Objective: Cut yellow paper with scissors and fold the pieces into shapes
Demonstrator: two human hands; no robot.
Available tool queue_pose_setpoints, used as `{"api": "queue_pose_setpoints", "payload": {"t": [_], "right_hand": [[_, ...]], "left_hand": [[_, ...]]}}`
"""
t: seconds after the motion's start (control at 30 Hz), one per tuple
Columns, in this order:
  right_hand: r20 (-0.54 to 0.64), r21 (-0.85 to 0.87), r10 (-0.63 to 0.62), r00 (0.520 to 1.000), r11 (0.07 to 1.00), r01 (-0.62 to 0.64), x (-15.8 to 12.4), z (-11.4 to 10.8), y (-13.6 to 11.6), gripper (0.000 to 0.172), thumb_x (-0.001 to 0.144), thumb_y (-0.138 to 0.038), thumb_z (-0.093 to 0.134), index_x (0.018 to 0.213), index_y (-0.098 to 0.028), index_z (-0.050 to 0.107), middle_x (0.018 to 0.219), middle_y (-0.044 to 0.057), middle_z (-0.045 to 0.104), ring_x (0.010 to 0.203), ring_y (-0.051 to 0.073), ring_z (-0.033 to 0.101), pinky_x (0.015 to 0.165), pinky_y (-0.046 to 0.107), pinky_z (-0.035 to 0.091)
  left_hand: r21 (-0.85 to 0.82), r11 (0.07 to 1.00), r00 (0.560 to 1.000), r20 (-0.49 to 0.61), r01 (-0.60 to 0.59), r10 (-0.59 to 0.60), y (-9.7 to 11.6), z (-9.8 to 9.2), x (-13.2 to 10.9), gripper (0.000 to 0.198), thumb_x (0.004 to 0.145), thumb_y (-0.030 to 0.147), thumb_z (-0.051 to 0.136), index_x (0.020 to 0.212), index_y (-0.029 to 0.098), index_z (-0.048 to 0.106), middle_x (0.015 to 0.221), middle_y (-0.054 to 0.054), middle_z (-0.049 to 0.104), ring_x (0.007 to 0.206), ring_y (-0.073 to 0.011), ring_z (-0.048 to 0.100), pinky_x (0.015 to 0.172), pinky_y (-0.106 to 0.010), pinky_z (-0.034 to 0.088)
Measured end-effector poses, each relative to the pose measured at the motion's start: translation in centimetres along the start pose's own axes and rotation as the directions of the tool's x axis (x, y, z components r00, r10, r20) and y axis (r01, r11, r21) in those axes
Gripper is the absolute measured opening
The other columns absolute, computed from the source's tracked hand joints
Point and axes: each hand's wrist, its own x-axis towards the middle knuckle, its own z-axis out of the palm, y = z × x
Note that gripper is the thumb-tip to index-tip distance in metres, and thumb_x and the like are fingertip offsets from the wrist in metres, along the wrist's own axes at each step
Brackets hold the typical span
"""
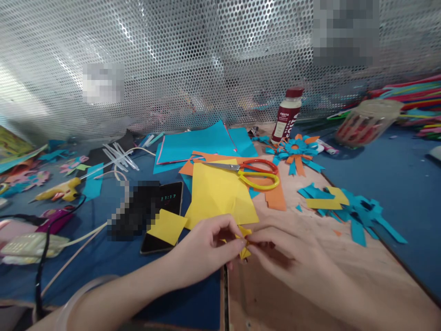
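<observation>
My left hand [206, 250] and my right hand [285, 255] meet at the table's near middle. Both pinch a small folded piece of yellow paper [244, 241] between their fingertips; most of it is hidden by the fingers. Just beyond the hands lies a larger creased yellow sheet [220, 195]. A small yellow square [167, 226] rests to the left, partly on a phone [163, 216] with a lit screen. Scissors [251, 172] with orange and yellow handles lie on orange paper behind the sheet.
Blue sheets [203, 142] are at the back. A blue and orange paper flower [296, 154], a bottle [287, 115] and a plastic jar [367, 122] stand right of them. Blue and yellow scraps [344, 207] lie at right. A yellow glue gun [58, 191] and cables lie left.
</observation>
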Motion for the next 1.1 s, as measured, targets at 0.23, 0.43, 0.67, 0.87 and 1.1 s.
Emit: {"api": "queue_pose_setpoints", "payload": {"t": [0.23,0.43,0.67,0.87,1.1], "right_hand": [[0.069,0.042,0.122,0.990,0.991,-0.125,0.4,-0.6,-0.6,0.010,0.081,-0.013,0.056,0.081,-0.020,0.063,0.077,-0.001,0.063,0.072,0.011,0.057,0.064,0.023,0.048],[0.096,0.073,0.172,0.980,0.981,-0.179,0.3,-0.6,-0.3,0.008,0.083,-0.017,0.054,0.081,-0.021,0.061,0.077,-0.001,0.062,0.071,0.011,0.057,0.062,0.023,0.047],[0.142,0.054,0.151,0.978,0.986,-0.160,0.7,-1.0,-0.4,0.010,0.083,-0.017,0.056,0.086,-0.022,0.064,0.081,-0.001,0.063,0.075,0.010,0.058,0.064,0.022,0.047],[0.116,0.038,0.132,0.984,0.990,-0.137,0.6,-1.1,-0.3,0.010,0.081,-0.018,0.059,0.086,-0.024,0.065,0.084,-0.001,0.066,0.078,0.012,0.060,0.065,0.022,0.050],[0.143,0.076,0.202,0.969,0.974,-0.214,0.7,-1.0,-0.6,0.013,0.081,-0.017,0.056,0.086,-0.026,0.065,0.083,-0.001,0.067,0.075,0.012,0.063,0.058,0.021,0.052]], "left_hand": [[0.080,0.996,0.999,-0.011,-0.047,0.048,0.0,-0.1,-0.2,0.014,0.084,0.030,0.049,0.081,0.017,0.050,0.067,0.002,0.052,0.058,-0.0100,0.053,0.056,-0.023,0.041],[0.192,0.973,0.989,-0.049,-0.128,0.140,-0.3,0.1,-0.3,0.009,0.085,0.024,0.047,0.081,0.018,0.053,0.072,0.002,0.053,0.064,-0.0093,0.053,0.061,-0.022,0.042],[0.049,0.995,0.995,-0.036,-0.087,0.089,-0.3,-0.2,0.0,0.011,0.085,0.027,0.049,0.080,0.017,0.050,0.070,0.003,0.052,0.059,-0.0088,0.053,0.057,-0.022,0.042],[0.005,0.998,0.997,-0.040,-0.061,0.061,-0.3,-0.2,-0.1,0.014,0.084,0.030,0.051,0.080,0.017,0.050,0.069,0.002,0.051,0.058,-0.0098,0.054,0.056,-0.022,0.042],[0.051,0.995,0.994,-0.064,-0.091,0.094,-0.3,-0.1,-0.1,0.012,0.083,0.028,0.051,0.079,0.017,0.052,0.070,0.002,0.052,0.061,-0.0098,0.054,0.058,-0.022,0.042]]}}
